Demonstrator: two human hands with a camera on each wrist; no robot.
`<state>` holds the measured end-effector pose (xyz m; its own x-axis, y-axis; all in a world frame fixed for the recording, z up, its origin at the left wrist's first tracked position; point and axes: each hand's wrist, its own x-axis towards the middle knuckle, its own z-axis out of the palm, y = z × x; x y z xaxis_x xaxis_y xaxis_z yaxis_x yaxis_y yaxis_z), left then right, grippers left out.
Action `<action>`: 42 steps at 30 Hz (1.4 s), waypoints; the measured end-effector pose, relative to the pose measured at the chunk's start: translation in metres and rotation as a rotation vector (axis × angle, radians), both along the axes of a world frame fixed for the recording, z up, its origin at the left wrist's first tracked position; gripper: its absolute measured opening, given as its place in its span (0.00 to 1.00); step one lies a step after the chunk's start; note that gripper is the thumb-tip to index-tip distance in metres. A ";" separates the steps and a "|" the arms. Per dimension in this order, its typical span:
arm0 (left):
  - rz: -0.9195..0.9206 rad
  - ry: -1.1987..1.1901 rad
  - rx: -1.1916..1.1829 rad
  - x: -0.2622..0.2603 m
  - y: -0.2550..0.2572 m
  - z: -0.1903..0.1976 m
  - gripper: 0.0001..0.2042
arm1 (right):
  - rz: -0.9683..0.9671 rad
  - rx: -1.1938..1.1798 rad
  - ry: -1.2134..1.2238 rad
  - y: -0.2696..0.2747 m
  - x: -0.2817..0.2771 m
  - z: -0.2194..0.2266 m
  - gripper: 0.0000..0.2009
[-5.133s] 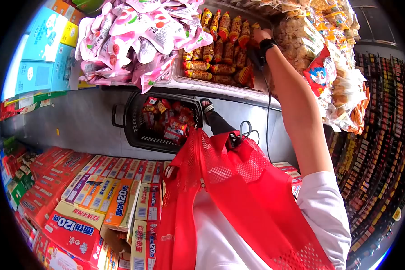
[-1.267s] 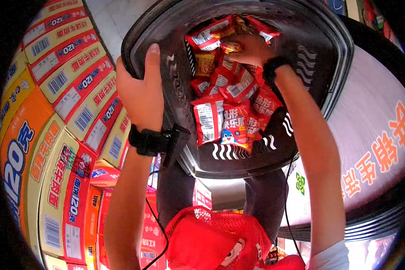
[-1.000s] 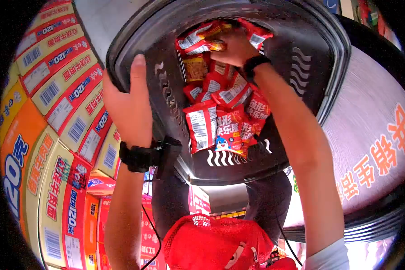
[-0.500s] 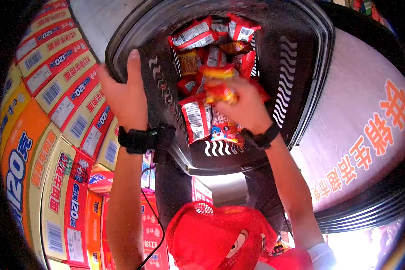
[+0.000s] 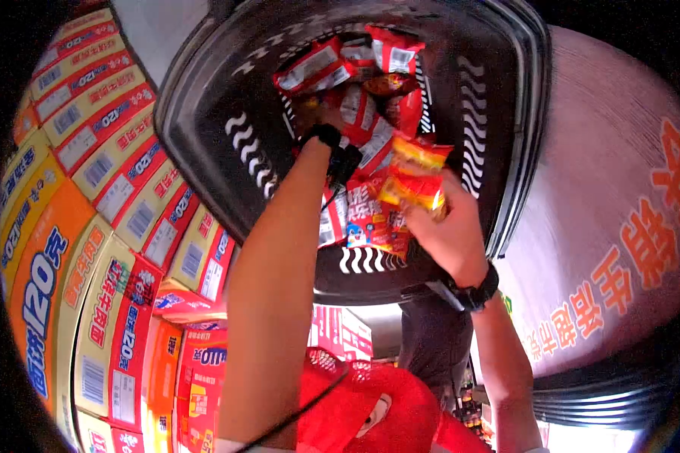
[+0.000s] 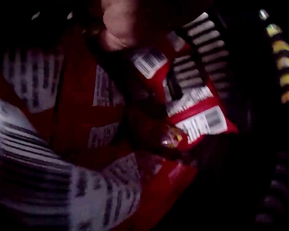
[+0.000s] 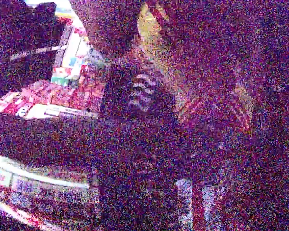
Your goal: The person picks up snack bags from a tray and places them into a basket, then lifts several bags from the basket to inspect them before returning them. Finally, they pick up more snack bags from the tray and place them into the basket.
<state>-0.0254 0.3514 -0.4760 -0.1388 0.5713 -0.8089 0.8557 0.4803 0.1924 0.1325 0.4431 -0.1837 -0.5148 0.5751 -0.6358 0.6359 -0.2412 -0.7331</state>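
A black plastic basket holds a heap of red snack bags with white barcode panels. My right hand is over the heap's right side and grips small yellow-and-red snack packets between thumb and fingers. My left hand reaches down into the basket at the heap's left side, its fingers mostly in shadow among the bags. Part of this left hand shows at the top of the left wrist view, above red bags; I cannot tell whether it holds one. The right wrist view is very grainy.
Stacked noodle cartons line the left side. At the right is a curved pale panel with orange lettering. A black cable hangs by the left forearm, and a red mesh vest covers the person's front.
The person has gone from a shelf of packets to the basket. My left hand has left the rim and reached inside. My right hand has lifted packets from the far end towards the near right.
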 end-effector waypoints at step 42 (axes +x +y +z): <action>1.426 -1.185 0.565 -0.014 -0.010 0.409 0.24 | -0.543 -0.198 0.285 -0.036 0.047 0.217 0.27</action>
